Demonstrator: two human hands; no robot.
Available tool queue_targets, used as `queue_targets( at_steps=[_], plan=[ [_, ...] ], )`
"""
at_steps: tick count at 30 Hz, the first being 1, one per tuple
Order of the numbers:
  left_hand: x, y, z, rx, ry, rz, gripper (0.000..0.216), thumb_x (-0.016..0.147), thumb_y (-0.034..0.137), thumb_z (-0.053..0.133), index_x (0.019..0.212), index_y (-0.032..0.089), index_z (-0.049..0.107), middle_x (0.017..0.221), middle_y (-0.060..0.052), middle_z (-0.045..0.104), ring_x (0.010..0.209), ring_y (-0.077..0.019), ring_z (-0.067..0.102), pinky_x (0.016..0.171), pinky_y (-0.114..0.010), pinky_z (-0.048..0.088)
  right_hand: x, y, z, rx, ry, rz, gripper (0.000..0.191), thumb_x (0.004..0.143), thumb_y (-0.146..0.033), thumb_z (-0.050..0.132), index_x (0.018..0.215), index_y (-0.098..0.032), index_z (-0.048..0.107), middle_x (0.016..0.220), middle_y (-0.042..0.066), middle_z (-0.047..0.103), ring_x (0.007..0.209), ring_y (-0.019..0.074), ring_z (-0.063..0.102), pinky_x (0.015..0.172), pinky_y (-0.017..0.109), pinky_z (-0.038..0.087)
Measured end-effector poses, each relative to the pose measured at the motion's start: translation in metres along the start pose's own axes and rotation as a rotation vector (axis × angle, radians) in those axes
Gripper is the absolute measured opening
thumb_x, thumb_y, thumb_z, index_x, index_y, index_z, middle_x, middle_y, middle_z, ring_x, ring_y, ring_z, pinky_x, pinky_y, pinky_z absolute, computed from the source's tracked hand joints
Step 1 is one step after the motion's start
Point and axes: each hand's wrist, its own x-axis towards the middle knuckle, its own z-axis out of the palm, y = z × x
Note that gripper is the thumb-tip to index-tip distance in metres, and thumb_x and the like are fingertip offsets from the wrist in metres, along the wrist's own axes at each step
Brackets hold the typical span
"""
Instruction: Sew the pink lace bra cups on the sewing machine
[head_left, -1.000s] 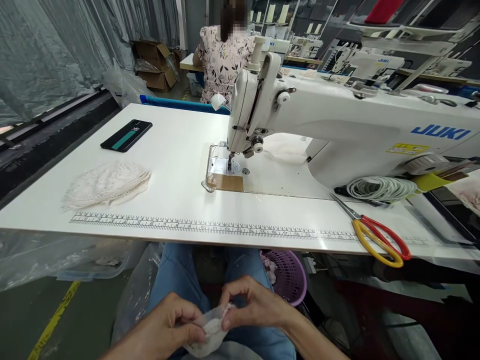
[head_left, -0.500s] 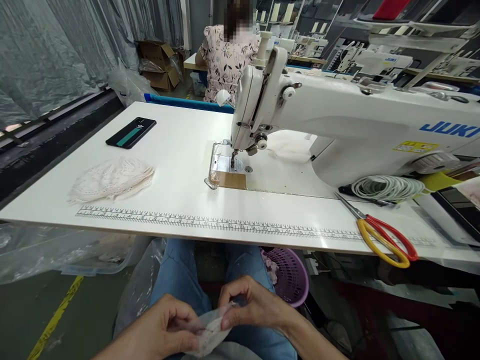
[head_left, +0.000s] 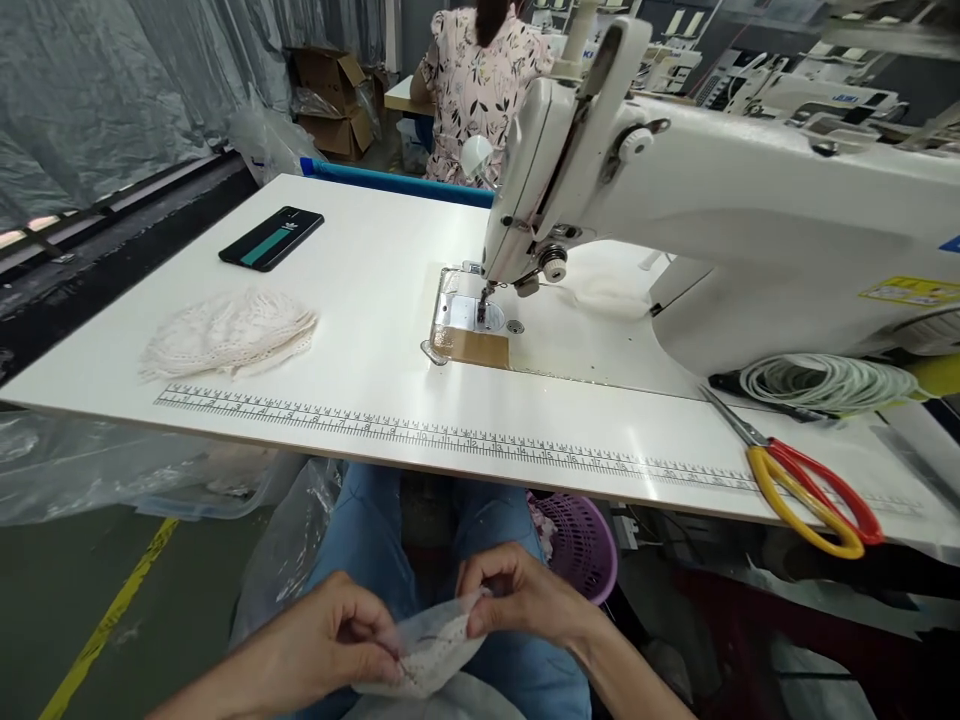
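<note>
Between two hands [head_left: 330,640], one lace piece [head_left: 439,650]

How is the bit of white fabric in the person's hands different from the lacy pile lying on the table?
The small fabric piece is pinched between the left hand and right hand, low over the lap; the lace pile lies untouched on the table. The held piece looks single and thin, partly see-through; the pile is bigger and several layers deep. Both are whitish with a dotted, lacy pattern.
</note>
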Motion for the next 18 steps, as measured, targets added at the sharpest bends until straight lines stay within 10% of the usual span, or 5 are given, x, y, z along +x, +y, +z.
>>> queue_targets(
  at_steps=[18],
  plan=[
    [-0.0099,0.0094,0.0032,-0.068,0.037,0.039,0.011,0.064,0.023,0.069,0.072,0.019,0.076,0.063,0.002,0.069,0.060,-0.0115,0.056,0.054,-0.016,0.037,-0.0059,0.0079,-0.0071,-0.012,0.021,0.053,0.038,0.059,-0.043,0.082,0.066,-0.012,0.062,0.058,-0.003,0.056,0.053,0.0066,0.047,0.054,0.020,0.035]
  ],
)
